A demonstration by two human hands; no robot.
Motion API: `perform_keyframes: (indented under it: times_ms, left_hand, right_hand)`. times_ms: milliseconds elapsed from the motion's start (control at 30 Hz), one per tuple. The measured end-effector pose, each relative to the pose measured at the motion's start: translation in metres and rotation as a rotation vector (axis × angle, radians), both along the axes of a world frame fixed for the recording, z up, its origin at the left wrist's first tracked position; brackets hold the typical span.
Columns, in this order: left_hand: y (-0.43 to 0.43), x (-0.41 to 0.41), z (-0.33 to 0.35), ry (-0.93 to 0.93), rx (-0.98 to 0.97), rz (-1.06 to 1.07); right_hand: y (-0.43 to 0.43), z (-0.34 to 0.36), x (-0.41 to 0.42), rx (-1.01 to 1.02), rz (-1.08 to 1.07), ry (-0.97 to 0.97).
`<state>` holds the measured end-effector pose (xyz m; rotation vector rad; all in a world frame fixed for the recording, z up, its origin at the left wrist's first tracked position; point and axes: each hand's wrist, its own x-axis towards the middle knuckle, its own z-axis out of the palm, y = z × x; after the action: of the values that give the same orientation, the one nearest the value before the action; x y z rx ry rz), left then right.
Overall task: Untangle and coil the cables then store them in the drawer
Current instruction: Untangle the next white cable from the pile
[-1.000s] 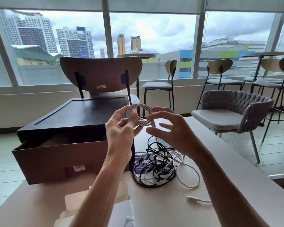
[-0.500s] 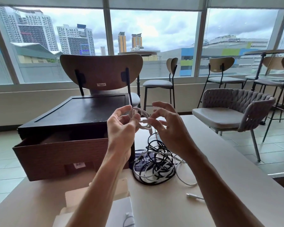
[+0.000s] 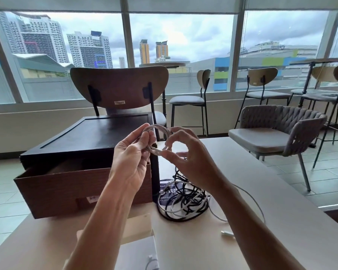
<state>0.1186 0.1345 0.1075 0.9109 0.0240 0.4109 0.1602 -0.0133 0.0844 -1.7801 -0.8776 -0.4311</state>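
White cable coil held above table, right of the open drawer. Left hand pinches the loops; right hand grips its tail. Best: hold loops flat, wind tail snugly. Tangle waits below.

The beige table carries a wooden drawer box, tangled cables and a white box.

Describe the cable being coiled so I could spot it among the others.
Find the dark drawer box on the table. Beside its near right corner, the left hand and right hand hold a small white coil in the air. Unlike the black-and-white tangle lying on the table below, it is a neat ring.
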Motion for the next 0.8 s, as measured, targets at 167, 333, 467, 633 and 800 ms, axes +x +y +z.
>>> perform_keyframes:
  times_ms: [167,333,467,633,800]
  left_hand:
    - [-0.003,-0.001,0.003,-0.059,0.014,-0.045]
    - [-0.007,-0.005,0.001,-0.092,0.074,-0.043]
    - [-0.005,-0.009,0.003,-0.089,0.187,-0.040]
    - [0.000,-0.016,0.007,-0.077,0.339,0.000]
    - [0.012,-0.033,0.004,-0.052,0.477,0.059]
  right_hand:
    - [-0.008,0.010,-0.002,0.231,0.167,0.341]
    - [-0.013,0.010,0.001,0.213,0.152,0.321]
    - [-0.015,0.011,0.002,0.240,0.157,0.329]
    - [-0.011,0.016,0.000,0.327,0.135,0.332]
    - [0.000,0.020,-0.012,0.303,0.155,0.308]
